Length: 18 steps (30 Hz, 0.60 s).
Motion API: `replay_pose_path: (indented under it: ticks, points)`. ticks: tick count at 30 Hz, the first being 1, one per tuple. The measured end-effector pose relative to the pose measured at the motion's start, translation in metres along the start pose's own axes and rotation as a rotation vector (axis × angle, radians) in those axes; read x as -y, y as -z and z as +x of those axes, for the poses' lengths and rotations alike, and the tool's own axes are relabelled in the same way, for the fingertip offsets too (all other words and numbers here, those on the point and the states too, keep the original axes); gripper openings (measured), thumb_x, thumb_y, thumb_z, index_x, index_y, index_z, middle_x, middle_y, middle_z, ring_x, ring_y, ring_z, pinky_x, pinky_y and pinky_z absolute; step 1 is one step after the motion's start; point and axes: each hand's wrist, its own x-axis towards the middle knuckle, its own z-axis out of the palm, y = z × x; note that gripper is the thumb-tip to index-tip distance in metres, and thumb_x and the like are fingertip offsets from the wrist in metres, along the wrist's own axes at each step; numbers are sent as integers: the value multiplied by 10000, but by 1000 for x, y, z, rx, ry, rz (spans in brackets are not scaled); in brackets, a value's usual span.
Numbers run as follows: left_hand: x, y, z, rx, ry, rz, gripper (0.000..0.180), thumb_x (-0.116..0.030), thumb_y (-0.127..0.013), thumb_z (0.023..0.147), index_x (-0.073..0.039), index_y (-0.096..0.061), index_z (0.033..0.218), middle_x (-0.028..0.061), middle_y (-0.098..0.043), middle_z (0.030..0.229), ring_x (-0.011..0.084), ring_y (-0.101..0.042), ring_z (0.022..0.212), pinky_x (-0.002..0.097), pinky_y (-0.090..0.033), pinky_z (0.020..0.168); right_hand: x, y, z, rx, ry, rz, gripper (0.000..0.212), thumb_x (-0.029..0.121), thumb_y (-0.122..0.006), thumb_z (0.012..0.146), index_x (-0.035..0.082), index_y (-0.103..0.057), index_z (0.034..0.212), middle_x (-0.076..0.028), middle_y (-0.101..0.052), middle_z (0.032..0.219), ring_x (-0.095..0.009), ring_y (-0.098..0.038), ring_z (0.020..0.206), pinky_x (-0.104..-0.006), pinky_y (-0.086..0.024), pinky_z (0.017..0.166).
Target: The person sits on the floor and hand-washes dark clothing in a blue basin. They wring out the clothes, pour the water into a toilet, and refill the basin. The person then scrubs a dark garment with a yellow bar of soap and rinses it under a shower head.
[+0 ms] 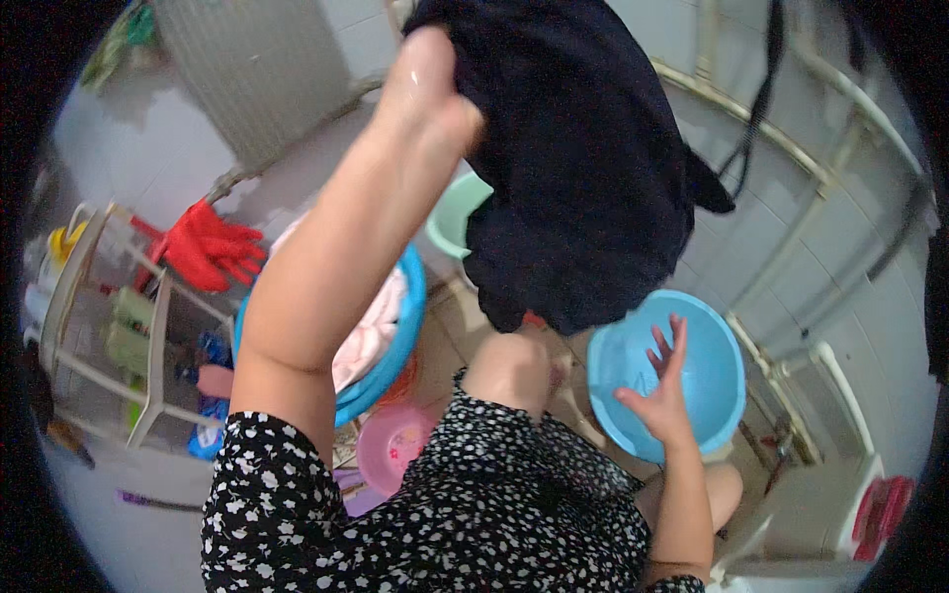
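Observation:
My left hand (427,94), raised high, is closed on a black garment (578,168). The cloth hangs in a wide bunch in front of me, and its top runs past the upper edge of the view. My right hand (660,390) holds nothing, its fingers spread apart, above a light blue basin (727,385) on the floor at right. At left, partly behind my left arm, stands a blue tub (413,296) with pale pink cloth (371,341) in it.
A pink basin (390,445) and a pale green basin (455,212) stand on the floor. Red rubber gloves (208,247) hang by a shelf rack (153,366) with bottles at left. Pipes (732,104) run along the tiled wall; a radiator (252,69) is at far left.

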Motion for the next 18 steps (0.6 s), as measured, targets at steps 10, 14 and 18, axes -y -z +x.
replay_pose_path:
  ticks: [10,14,18]
  points:
    - [162,-45,-2,-226,415,323,311,-167,-422,914,64,-564,1065,161,-652,983,292,-637,909,402,-517,843,-20,139,-14,-984,-110,173,327,118,-485,905,-44,-516,1188,-108,-579,1152,-222,-569,1006,-328,-449,868]
    - [184,-7,9,-170,616,771,362,-278,-447,921,19,-598,1063,146,-665,955,259,-632,927,358,-503,798,-15,180,-26,-1053,22,834,356,202,-422,950,-18,-507,1216,-120,-574,1159,-274,-561,1026,-377,-449,911]
    - [190,-21,33,182,-67,1865,554,-523,-435,883,-21,-650,976,233,-638,901,409,-598,904,424,-462,849,3,215,-28,-1110,46,949,405,267,-384,956,-20,-501,1218,-135,-557,1190,-293,-538,1070,-389,-423,947]
